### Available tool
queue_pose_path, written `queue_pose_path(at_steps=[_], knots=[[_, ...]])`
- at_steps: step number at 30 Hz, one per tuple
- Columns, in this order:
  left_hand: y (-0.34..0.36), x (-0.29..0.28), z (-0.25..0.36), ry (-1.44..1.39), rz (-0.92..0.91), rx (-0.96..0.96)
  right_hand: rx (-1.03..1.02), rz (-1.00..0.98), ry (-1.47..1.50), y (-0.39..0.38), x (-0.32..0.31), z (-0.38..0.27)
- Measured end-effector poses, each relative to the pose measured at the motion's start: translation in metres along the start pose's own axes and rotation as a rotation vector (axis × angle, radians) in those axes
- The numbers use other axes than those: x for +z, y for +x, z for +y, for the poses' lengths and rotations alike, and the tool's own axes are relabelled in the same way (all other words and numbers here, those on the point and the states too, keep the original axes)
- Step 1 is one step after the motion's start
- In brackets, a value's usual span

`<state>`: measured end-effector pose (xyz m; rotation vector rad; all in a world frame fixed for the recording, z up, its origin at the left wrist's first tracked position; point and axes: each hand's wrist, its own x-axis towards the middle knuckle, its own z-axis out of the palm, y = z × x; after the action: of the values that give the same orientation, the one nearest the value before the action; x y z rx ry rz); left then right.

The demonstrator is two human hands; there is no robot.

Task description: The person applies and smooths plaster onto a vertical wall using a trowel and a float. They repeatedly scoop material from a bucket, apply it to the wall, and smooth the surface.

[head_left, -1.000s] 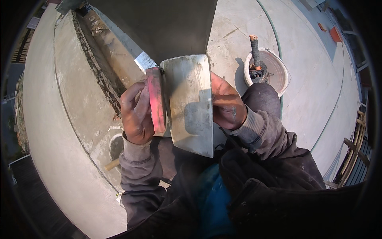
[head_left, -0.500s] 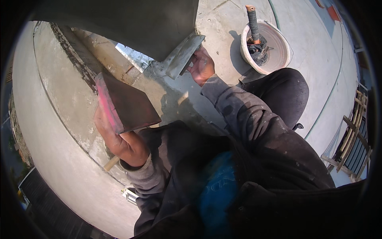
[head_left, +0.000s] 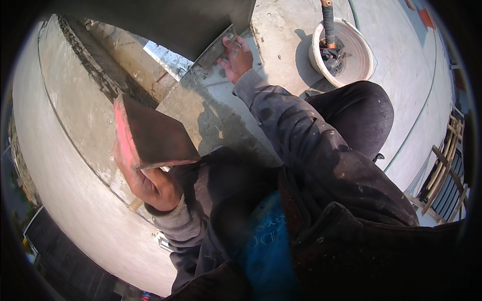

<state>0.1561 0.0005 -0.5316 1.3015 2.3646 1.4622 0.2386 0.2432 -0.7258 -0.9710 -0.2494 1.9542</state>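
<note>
Right hand (head_left: 238, 62) held a grey trowel (head_left: 213, 53) at the slab (head_left: 186, 22); left hand (head_left: 148, 186) held a pink-edged board (head_left: 161, 134)

The fingers (head_left: 243, 43) of the right hand were bent, partly closed on the back of the grey trowel, with the thumb nearer to the body. How tightly they pressed could not be told. The grey trowel was tilted, and its long edge lay along the lower edge of the dark grey slab, seemingly touching it.

The fingers of the left hand were closed on the pink-edged board from its outer side; most of them were hidden behind it. This board was held tilted, its dark face turned to the right, well apart from the grey trowel.

Beyond the slab's lower edge a bright metal strip (head_left: 169, 61) lay slanting. Below the left hand, the end of a wooden stick (head_left: 135, 203) was showing. To the right, past the bent right knee (head_left: 369, 113), stood a whitish bucket (head_left: 316, 56). A tool handle (head_left: 329, 26), wrapped in grey, rose from it, and behind it a green hose (head_left: 355, 15) ran over the pale concrete (head_left: 401, 60).
</note>
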Motion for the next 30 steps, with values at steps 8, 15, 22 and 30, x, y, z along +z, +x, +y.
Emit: queue_pose_path(at_steps=[8,15,22,30], knots=[[0.004,0.002,0.01,-0.025,0.012,0.014,-0.061,0.004,0.096,0.0,-0.028,-0.02],[0.01,0.001,0.015,0.023,-0.004,0.069,-0.105,0.068,0.033,0.089,-0.084,0.016],[0.004,-0.005,0.017,0.039,0.009,0.018,-0.017,0.193,0.095,0.105,-0.082,0.016],[0.007,-0.014,0.02,0.082,-0.049,0.047,-0.04,0.153,0.04,0.118,-0.097,0.028]])
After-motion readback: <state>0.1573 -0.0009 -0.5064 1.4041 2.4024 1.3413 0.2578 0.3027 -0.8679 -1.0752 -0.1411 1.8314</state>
